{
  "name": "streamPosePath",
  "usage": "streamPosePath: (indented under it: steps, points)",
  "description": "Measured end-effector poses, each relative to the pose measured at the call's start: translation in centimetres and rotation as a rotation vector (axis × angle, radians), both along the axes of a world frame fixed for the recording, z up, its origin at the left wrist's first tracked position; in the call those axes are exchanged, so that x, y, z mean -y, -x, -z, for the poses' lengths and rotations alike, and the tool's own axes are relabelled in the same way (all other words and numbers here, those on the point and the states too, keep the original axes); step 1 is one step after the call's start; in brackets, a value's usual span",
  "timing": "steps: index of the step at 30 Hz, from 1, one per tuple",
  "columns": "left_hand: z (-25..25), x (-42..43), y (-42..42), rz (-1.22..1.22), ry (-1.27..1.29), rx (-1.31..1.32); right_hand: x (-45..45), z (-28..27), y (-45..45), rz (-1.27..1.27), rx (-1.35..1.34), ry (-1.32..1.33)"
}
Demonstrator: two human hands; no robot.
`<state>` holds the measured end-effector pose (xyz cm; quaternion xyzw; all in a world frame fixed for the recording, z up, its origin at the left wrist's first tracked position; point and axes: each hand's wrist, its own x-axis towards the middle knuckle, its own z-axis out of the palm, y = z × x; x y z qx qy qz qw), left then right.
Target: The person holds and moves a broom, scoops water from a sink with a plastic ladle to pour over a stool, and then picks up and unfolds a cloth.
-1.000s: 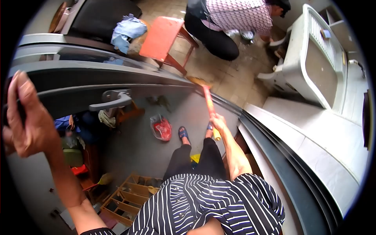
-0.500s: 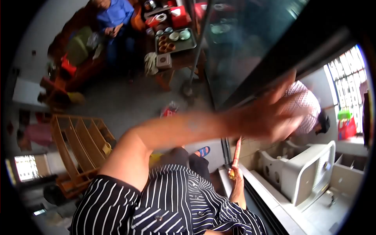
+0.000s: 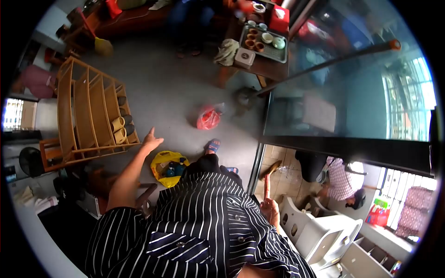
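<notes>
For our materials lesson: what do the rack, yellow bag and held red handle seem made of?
Rack: probably satin-finished wood; warm brown boards. Yellow bag: likely thin, glossy plastic; crumpled rim. Red handle: perhaps plastic, going by bright colour; finish unclear.

A grey floor (image 3: pixel 160 78) spreads between a slatted wooden rack (image 3: pixel 82 106) at the left and a dark wooden table (image 3: pixel 269 70), with a reddish-brown bench (image 3: pixel 139 22) beyond. At the right, a dark-framed glass panel (image 3: pixel 359 116) stands beside beige floor tiles (image 3: pixel 277 155), and daylight enters through a barred window (image 3: pixel 390 187).
</notes>
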<state>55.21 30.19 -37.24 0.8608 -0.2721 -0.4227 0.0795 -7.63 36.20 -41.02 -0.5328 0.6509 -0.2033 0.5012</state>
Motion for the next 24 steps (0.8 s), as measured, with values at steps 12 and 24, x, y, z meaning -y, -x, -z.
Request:
streamPosePath:
  steps: [12, 24]
  points:
    - [9.5, -10.8, 13.2, 0.427, 0.348, -0.138, 2.1, -1.8, 1.9, -0.501, -0.35, 0.263]
    - [5.1, -9.2, 11.2, 0.247, 0.077, 0.017, 0.5, -2.9, 3.3, -0.012, 0.256, -0.147]
